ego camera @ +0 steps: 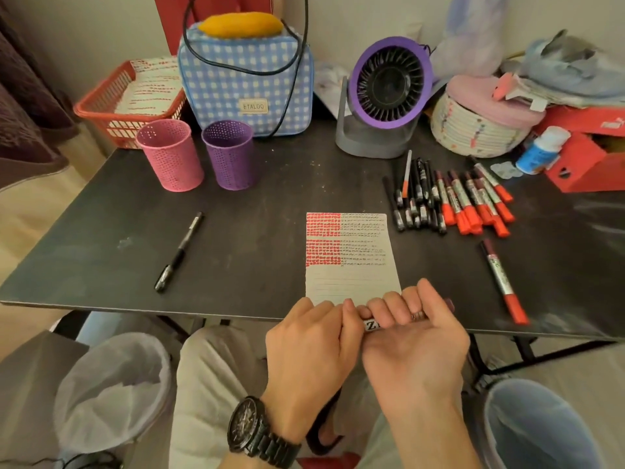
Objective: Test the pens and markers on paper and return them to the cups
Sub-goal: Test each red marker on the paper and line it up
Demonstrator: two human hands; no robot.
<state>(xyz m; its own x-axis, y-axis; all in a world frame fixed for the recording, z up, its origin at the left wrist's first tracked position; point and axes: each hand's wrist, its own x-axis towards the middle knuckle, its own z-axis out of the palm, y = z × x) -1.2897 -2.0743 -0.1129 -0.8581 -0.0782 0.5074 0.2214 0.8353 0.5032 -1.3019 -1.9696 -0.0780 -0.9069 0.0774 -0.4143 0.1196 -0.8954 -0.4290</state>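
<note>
A marker [372, 324] is held at the near edge of the table [101, 231], just below the half-marked paper [351, 286], with the fingers of the left hand [311, 336] and the right hand [412, 346] curled round it. The pink cup [169, 154] and the purple cup [230, 154] appear empty. A pile of pens and markers [449, 201] lies unreturned, so most of the task seems left.

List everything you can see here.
Table: one, black, centre.
Pink cup: one, pink, back left.
Purple cup: one, purple, beside it.
Paper: one, white with red and black marks, front centre.
Pen: one, black, left of paper.
Loose marker: one, red-capped, right of paper.
Pile of pens and markers: many, black or red-capped, back right.
Fan: one, purple, back.
Bag: one, blue checked, back.
Basket: one, red, back left.
Left bin: one, white-lined, floor.
Right bin: one, blue-grey, floor.
Held marker: one, white-labelled, in both hands.
Left hand: grips marker.
Right hand: grips marker.
</note>
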